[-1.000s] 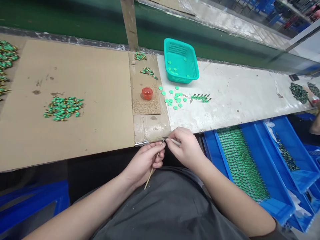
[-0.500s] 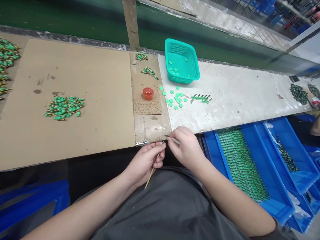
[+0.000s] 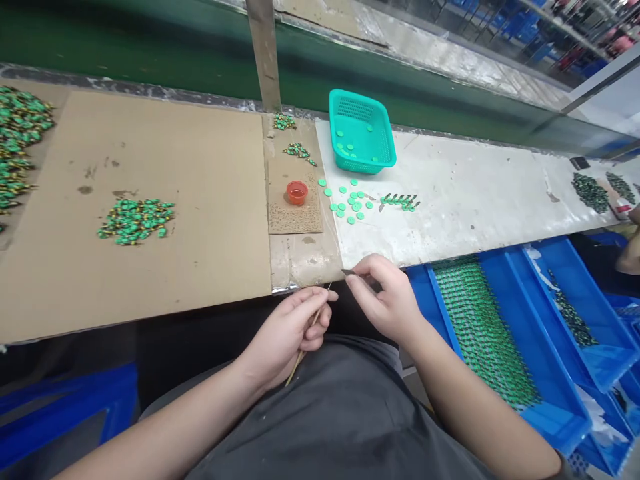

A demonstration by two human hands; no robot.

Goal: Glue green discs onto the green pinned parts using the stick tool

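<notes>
Left hand point(image 3: 296, 327) pinching a thin stick point(image 3: 295, 368), near end jutting out, right hand point(image 3: 389, 299) pinching a dark-tipped tool point(image 3: 349, 272), just right

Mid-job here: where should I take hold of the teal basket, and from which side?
Likely by the right rim of the teal basket, coming from the right: it stands upright, its rim is wider than its base, and loose green discs lie in front.

A factory workshop, by the look of it — heaps of matching small green pieces point(image 3: 136, 221) lie along a long workbench point(image 3: 450, 173), blue trays point(image 3: 523, 313) stand below its near edge — and another person's arm point(image 3: 631, 257) shows far right.
</notes>
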